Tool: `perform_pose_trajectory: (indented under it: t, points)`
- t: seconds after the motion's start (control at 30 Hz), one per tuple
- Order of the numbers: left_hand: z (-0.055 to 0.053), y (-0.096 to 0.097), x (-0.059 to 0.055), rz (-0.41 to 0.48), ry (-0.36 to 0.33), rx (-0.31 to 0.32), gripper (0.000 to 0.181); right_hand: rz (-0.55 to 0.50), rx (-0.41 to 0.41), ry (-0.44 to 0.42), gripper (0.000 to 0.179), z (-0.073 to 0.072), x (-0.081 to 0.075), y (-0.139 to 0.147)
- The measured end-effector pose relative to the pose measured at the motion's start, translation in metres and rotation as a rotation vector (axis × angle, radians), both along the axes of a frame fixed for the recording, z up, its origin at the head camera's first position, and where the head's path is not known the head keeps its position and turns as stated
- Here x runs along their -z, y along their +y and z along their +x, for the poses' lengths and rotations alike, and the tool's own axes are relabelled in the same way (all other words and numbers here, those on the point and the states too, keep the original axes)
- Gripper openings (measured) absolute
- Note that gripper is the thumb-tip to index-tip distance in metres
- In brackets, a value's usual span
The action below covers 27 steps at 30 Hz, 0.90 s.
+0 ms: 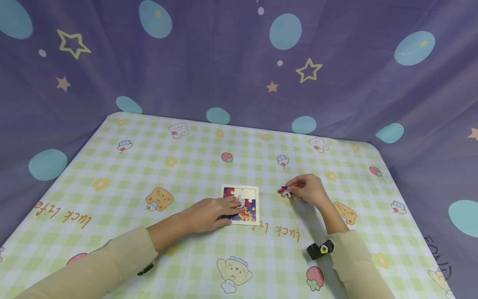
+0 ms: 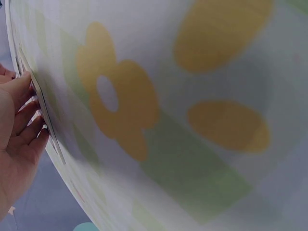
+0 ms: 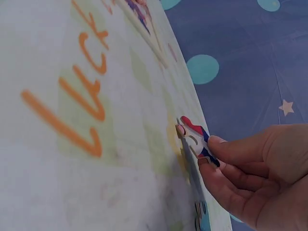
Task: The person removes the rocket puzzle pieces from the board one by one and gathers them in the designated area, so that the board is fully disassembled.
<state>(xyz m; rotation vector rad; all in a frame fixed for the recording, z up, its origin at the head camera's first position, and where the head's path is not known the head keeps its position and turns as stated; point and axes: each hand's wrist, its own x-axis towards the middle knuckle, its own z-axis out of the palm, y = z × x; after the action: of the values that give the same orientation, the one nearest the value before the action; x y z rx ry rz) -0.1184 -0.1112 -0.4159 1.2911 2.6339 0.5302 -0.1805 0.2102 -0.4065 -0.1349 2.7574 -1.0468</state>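
A small square jigsaw puzzle board with a cream rim lies on the table. Its upper right part shows pale bare base, while dark blue, red and yellow picture pieces fill the lower part. My left hand rests on the board's left side with fingers reaching over the pieces, covering some of them. The left wrist view shows that hand at the board's edge. To the right of the board, my right hand pinches a jigsaw piece between thumb and fingers. That piece is red, white and blue, tilted just above the tablecloth.
A green-and-white checked tablecloth with printed bears, strawberries and flowers covers the table. Behind it hangs a purple curtain with stars and teal dots. A black wrist device sits at the right sleeve.
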Motion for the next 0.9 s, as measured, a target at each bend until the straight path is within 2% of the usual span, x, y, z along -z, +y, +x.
perform_pose_trajectory:
  t: [0.3, 0.9]
  points:
    - [0.0002, 0.0002, 0.0008, -0.002, 0.002, -0.003, 0.043, 0.098, -0.055, 0.110, 0.007, 0.0009, 0.0031, 0.0056]
    - [0.0005, 0.0009, 0.0006, -0.010, -0.006, -0.006, 0.043, 0.095, -0.008, 0.119, 0.006, 0.0017, 0.0096, 0.0046]
